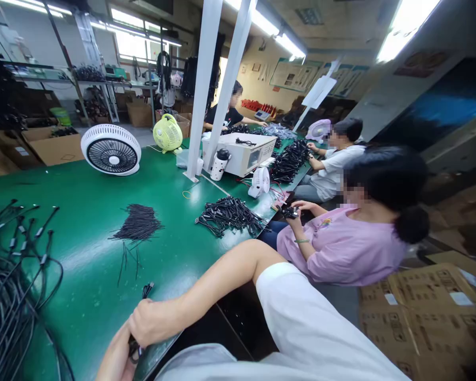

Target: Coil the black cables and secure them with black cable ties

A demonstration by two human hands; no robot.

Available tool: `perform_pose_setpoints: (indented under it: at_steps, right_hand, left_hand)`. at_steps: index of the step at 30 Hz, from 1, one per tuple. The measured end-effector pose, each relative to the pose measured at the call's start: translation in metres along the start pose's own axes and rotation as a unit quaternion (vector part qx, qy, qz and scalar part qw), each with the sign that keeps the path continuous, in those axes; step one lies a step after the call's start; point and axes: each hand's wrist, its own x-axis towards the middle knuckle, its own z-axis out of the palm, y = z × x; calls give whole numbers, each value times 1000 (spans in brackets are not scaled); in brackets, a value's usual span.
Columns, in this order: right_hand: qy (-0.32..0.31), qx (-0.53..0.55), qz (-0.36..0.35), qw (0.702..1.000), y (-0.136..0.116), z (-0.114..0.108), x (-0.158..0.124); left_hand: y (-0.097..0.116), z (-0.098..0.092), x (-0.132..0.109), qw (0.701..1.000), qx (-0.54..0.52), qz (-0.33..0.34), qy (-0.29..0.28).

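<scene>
My right hand [148, 321] is closed round a thin black cable [146, 291] at the near edge of the green table [83, 211]. The cable's plug end sticks up just above my fingers. My left hand [117, 357] sits right beside it at the bottom of the view, touching the same cable lower down; its fingers are mostly hidden. A small heap of short black ties [138, 223] lies on the table beyond my hands. A big tangle of black cables [11, 286] fills the table's left side.
A white fan [111, 149] and a yellow fan [167, 133] stand farther back, with a white box-shaped machine [241, 151] and another cable pile [230, 214]. Three other people sit along the table's right side. Cardboard boxes [428, 312] lie on the floor at right.
</scene>
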Motion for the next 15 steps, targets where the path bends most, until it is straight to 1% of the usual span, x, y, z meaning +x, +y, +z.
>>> perform_pose_setpoints:
  at_steps: [2, 4, 5, 6, 7, 8, 9, 10, 11, 12, 13, 14, 15]
  right_hand:
    - [-57, 97, 37, 993, 9, -1, 1]
    - [-111, 188, 96, 971, 19, -3, 2]
    - [-126, 225, 139, 956, 24, -5, 3]
    - [-130, 257, 192, 938, 27, -6, 3]
    - [-121, 290, 246, 917, 30, -7, 3]
    - [-105, 330, 298, 890, 31, -8, 2]
    - [-88, 378, 344, 855, 33, -8, 1]
    - [-75, 438, 380, 811, 34, -7, 0]
    - [-67, 505, 402, 761, 35, -6, -1]
    - [-62, 569, 410, 710, 36, -5, -3]
    - [-64, 620, 405, 669, 38, -5, -5]
    - [-69, 649, 396, 646, 39, -5, -6]
    - [-71, 654, 385, 648, 41, -6, -8]
  left_hand:
    - [0, -2, 6, 1000, -1, 22, -12]
    - [4, -4, 13, 999, -11, 52, -6]
    - [7, -4, 16, 997, -17, 69, -1]
    - [10, -4, 18, 996, -20, 89, 4]
    - [14, -4, 21, 993, -18, 117, 8]
    - [18, -5, 22, 988, -5, 154, 11]
    - [21, -7, 23, 979, 23, 202, 17]
    - [25, -9, 22, 964, 64, 256, 29]
    - [27, -12, 19, 942, 116, 311, 44]
    - [29, -14, 14, 915, 174, 360, 54]
    - [30, -17, 7, 884, 231, 403, 53]
    - [30, -19, 0, 854, 281, 436, 41]
    - [29, -21, -7, 828, 321, 459, 22]
